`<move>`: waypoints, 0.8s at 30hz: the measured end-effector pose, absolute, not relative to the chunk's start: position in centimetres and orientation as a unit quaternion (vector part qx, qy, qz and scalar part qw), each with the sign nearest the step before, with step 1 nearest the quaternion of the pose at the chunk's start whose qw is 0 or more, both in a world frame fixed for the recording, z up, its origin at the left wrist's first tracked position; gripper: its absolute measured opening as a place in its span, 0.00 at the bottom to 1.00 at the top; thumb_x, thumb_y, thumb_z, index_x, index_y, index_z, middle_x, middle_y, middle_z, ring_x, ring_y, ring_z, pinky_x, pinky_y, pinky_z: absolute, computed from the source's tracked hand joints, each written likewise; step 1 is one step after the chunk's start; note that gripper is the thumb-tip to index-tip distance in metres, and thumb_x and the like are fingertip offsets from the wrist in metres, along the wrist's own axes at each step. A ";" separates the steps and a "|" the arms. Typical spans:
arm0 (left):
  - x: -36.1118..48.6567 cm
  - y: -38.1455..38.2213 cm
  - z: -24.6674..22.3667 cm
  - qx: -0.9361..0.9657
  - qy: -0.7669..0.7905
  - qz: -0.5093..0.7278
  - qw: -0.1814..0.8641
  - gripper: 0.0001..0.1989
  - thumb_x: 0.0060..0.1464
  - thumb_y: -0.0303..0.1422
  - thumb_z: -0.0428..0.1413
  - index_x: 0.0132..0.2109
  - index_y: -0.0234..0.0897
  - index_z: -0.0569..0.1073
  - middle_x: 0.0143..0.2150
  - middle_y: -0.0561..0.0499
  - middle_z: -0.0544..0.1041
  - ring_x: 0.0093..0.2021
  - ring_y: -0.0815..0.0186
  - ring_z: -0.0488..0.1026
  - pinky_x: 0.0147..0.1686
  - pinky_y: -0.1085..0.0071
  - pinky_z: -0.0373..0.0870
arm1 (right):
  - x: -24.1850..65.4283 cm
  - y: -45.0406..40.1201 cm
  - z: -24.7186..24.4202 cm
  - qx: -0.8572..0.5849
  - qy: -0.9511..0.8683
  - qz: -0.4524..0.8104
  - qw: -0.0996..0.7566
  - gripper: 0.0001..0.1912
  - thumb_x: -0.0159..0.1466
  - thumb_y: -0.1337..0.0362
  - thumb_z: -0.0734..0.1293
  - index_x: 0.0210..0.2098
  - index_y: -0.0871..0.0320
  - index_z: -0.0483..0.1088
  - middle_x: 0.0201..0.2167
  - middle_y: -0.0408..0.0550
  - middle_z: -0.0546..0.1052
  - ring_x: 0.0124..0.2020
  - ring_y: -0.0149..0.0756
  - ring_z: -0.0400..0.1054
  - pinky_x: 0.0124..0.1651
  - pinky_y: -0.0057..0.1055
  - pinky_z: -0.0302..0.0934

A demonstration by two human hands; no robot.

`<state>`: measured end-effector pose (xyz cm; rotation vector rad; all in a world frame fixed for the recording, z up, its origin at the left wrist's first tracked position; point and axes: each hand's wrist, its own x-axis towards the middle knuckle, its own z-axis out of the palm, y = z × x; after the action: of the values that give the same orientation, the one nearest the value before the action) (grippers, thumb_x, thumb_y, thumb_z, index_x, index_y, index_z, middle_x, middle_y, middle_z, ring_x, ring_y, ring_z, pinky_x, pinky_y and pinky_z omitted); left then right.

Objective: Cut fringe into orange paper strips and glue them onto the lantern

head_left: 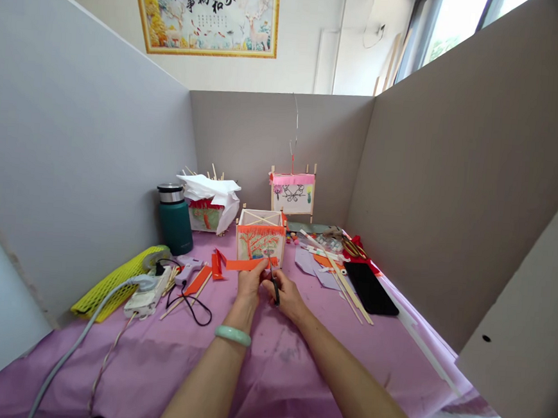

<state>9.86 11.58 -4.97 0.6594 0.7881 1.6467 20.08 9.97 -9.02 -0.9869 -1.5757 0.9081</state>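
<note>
My left hand is closed on a long orange paper strip, whose folded end stretches out to the left over the purple cloth. In my right hand is a pair of scissors with dark handles, blades pointing up at the strip's right end. Whether the blades are apart is too small to tell. Just behind both hands stands a square stick-framed lantern with orange fringe and a drawn tree on its front panel. My left wrist wears a pale green bangle.
On the left are a teal bottle, a power strip, a glue gun and a yellow mesh. To the right lie a black phone, wooden sticks and paper scraps. Another lantern is at the back; grey partitions enclose the table.
</note>
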 end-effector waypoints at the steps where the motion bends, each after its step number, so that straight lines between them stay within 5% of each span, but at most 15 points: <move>1: 9.9 11.6 -5.0 0.280 0.338 0.699 0.565 0.16 0.28 0.33 0.67 0.24 0.33 0.69 0.18 0.57 0.68 0.19 0.74 0.63 0.21 0.74 0.59 | 20.1 10.0 -9.0 -0.413 -0.656 0.375 0.509 0.16 0.60 0.48 0.66 0.35 0.54 0.65 0.18 0.35 0.67 0.18 0.29 0.62 0.23 0.26 0.59; 16: 9.1 12.5 -5.4 0.212 0.276 0.712 0.610 0.13 0.32 0.29 0.68 0.27 0.33 0.71 0.20 0.56 0.71 0.18 0.74 0.63 0.19 0.75 0.61 | 19.9 8.5 -7.3 -0.524 -0.733 0.156 0.405 0.18 0.60 0.49 0.66 0.44 0.53 0.69 0.29 0.41 0.74 0.30 0.34 0.67 0.31 0.27 0.53; 24: 9.0 13.3 -6.2 0.176 0.254 0.685 0.660 0.13 0.35 0.29 0.69 0.29 0.33 0.73 0.22 0.55 0.73 0.19 0.74 0.66 0.22 0.74 0.65 | 19.8 8.3 -7.3 -0.532 -0.737 0.139 0.394 0.18 0.61 0.49 0.65 0.44 0.53 0.69 0.30 0.41 0.76 0.30 0.34 0.68 0.31 0.26 0.52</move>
<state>9.01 13.25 -6.22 0.3989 0.5746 1.5491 19.82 8.26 -7.26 -1.3488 -1.8692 0.3527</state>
